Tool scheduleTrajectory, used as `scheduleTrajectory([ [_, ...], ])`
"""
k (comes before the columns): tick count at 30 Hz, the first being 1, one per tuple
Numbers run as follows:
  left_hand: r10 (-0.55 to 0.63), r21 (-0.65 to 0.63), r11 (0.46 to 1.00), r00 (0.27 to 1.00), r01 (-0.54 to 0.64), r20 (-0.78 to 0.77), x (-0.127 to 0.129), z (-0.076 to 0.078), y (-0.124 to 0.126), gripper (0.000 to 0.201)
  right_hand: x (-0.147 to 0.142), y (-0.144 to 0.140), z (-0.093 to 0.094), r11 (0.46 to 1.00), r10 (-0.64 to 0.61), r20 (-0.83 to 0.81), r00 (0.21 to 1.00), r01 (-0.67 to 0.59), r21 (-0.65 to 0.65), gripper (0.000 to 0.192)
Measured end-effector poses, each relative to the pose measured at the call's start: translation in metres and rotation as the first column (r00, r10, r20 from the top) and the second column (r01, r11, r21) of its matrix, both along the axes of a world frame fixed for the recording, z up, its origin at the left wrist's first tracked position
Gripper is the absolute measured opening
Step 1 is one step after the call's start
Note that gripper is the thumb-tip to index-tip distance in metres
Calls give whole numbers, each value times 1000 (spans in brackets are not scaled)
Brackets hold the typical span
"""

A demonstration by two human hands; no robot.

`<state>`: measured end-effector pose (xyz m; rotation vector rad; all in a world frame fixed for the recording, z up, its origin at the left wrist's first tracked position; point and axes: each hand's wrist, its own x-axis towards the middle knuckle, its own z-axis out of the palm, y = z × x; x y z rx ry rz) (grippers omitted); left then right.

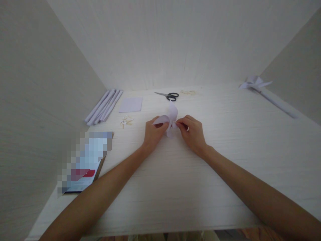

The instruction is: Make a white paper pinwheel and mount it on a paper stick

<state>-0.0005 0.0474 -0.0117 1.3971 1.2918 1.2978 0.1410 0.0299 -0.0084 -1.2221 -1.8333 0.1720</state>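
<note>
Over the middle of the table, a pale lilac paper pinwheel (pixel 172 112) with curled blades is held between my two hands. My left hand (pixel 155 131) grips its left side, the thumb pressed near the centre. From the right, my right hand (pixel 192 130) pinches at the pinwheel near its middle with thumb and forefinger. Whether a small pin or stick is also in that pinch is too small to tell. Just beyond the paper lie black-handled scissors (pixel 171 96), blades pointing left.
Several rolled paper sticks (pixel 104 107) lie at the back left, beside a square paper stack (pixel 130 104). Small pale slivers (pixel 126 122) are scattered nearby, with more bits (pixel 188 92) behind. A phone or tablet (pixel 90 160) rests left. A pinwheel on a stick (pixel 268 97) lies right. Walls enclose three sides.
</note>
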Motion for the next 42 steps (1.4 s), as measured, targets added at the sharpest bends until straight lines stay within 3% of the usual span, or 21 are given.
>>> scheduleTrajectory([
  [9, -19, 8, 1000, 993, 20, -119, 1, 8, -4, 13, 1, 1, 0, 1000, 19, 5, 1000, -19, -1, 14],
  [18, -24, 10, 1000, 995, 25, -102, -1, 4, -3, 14, -1, 0, -1, 1000, 26, 6, 1000, -26, 7, 14],
  [29, -11, -6, 1000, 993, 11, -119, 1, 11, -6, 11, -1, 0, -3, 999, 47, 25, 999, -47, 16, 15],
  [42, -19, 67, 997, 987, 30, -159, 2, 10, -5, 10, -1, -1, -4, 994, 31, 90, 995, -40, 100, 18],
])
